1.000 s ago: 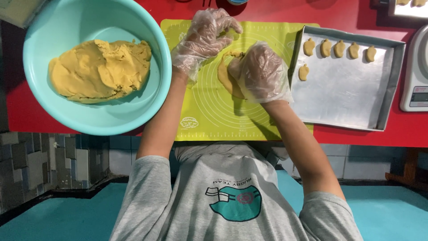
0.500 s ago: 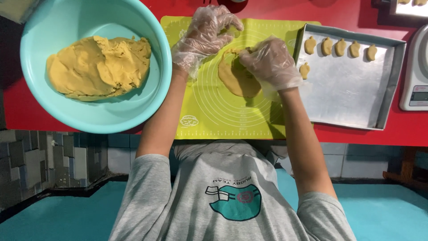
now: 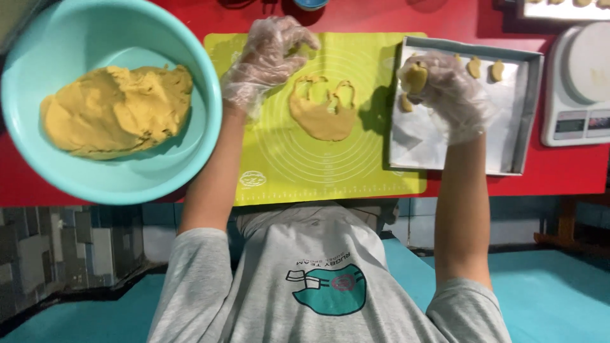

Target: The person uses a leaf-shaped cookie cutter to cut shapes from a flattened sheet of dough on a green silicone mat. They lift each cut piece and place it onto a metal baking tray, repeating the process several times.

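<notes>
Both my hands wear clear plastic gloves. My left hand [image 3: 270, 54] rests with fingers spread on the yellow-green mat [image 3: 318, 171], just left of a flattened sheet of yellow dough [image 3: 321, 114] that has cut-out notches along its far edge. My right hand [image 3: 445, 89] is over the metal baking tray [image 3: 457, 152] and holds a small cut dough piece [image 3: 416, 76] in its fingertips. Cut dough pieces [image 3: 483, 68] lie in a row along the tray's far side, and one more piece [image 3: 406, 103] lies near its left edge.
A big turquoise bowl [image 3: 114, 171] at the left holds a large lump of yellow dough [image 3: 114, 111]. A white kitchen scale [image 3: 578, 82] stands at the right on the red table [image 3: 559, 171]. The table's near edge runs by my chest.
My right hand has left the dough sheet and moved right over the tray, carrying a cut piece. The sheet lies uncovered. My left hand has stayed in place.
</notes>
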